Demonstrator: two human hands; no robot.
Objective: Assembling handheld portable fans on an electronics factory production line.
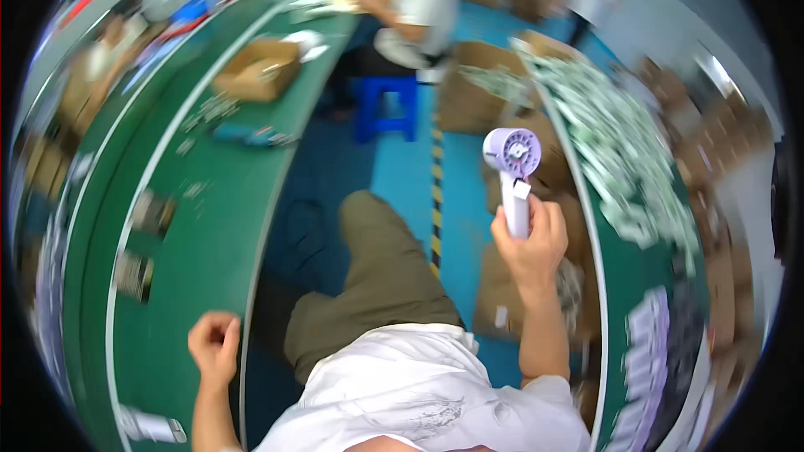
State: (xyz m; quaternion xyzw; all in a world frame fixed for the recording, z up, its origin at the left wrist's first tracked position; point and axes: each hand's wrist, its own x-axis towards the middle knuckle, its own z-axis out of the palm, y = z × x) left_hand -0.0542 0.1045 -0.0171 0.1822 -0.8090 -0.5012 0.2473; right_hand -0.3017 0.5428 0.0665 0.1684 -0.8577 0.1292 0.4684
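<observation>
A small handheld fan (517,216) stands upright in my right hand (536,244), whose fingers wrap round its pale lilac handle. Its round purple head is at the top, showing an inner wheel with slots. A bit of red wire and a small white piece show where the head meets the handle. Away from the fan, my left hand (214,343) is curled closed at the edge of the green bench on the left. Nothing shows in its fingers, though the picture is a little blurred.
The left green bench (201,234) holds a cardboard box (260,69), a blue-green tool (251,136) and small metal parts. On the right bench lie a heap of pale green pieces (607,142) and a row of lilac parts (645,368). A blue stool (387,109) and a seated person (423,8) are ahead.
</observation>
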